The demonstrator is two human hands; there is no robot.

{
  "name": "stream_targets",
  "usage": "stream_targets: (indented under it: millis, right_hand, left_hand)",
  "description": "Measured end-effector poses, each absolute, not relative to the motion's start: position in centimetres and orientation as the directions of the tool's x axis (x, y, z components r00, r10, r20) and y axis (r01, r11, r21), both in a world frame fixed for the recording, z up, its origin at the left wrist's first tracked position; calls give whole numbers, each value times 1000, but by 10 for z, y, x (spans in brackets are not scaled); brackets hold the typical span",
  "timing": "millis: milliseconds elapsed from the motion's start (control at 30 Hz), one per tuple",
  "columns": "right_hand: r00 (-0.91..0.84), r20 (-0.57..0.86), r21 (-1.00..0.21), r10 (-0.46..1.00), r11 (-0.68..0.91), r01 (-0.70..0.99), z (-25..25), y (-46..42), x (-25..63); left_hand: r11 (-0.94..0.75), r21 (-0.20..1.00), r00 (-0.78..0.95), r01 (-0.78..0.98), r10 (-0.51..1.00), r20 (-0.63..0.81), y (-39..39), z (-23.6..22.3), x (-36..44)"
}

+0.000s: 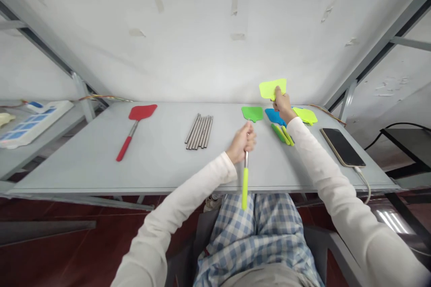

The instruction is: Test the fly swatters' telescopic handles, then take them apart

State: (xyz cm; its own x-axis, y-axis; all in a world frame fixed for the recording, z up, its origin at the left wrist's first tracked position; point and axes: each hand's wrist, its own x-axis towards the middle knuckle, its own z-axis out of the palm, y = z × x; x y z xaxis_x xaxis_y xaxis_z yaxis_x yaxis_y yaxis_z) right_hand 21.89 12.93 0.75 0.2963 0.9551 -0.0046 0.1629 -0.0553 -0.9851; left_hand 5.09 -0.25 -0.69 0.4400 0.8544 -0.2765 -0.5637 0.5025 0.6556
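My left hand (241, 142) is closed around the metal shaft of a swatter with a green head (252, 113) and a lime handle (244, 187) that hangs past the table's front edge. My right hand (283, 106) pinches a yellow-green swatter head (272, 88) and holds it up above the table. Just below that hand lie a blue head (274, 117), another yellow-green head (305, 115) and a few green and lime handles (283, 135).
A bundle of bare metal rods (199, 131) lies mid-table. A finished red swatter (134, 130) rests at the left. A phone (342, 146) with a cable sits at the right on the grey table (101, 170). A blue-and-white box (30, 123) is on the left shelf.
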Motion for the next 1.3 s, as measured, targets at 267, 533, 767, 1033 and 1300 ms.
stream_targets:
  millis: [267, 533, 767, 1033, 1300]
  right_hand:
    - [182, -113, -957, 977, -156, 244, -5, 113, 232]
    - [176, -133, -925, 975, -185, 332, -7, 88, 268]
    - [332, -193, -878, 923, -314, 362, -3, 91, 335]
    - [452, -229, -742, 862, -456, 492, -5, 109, 362]
    - [528, -122, -826, 840, -381, 415, -2, 99, 363]
  left_hand:
    - [521, 347, 449, -780, 852, -269, 47, -7, 21]
    - [464, 410, 368, -785, 882, -293, 63, -21, 20]
    - [454, 409, 361, -791, 887, -287, 68, -23, 14]
    - [498, 406, 393, -766, 863, -318, 62, -7, 11]
    - [530, 365, 410, -765, 839, -358, 60, -10, 11]
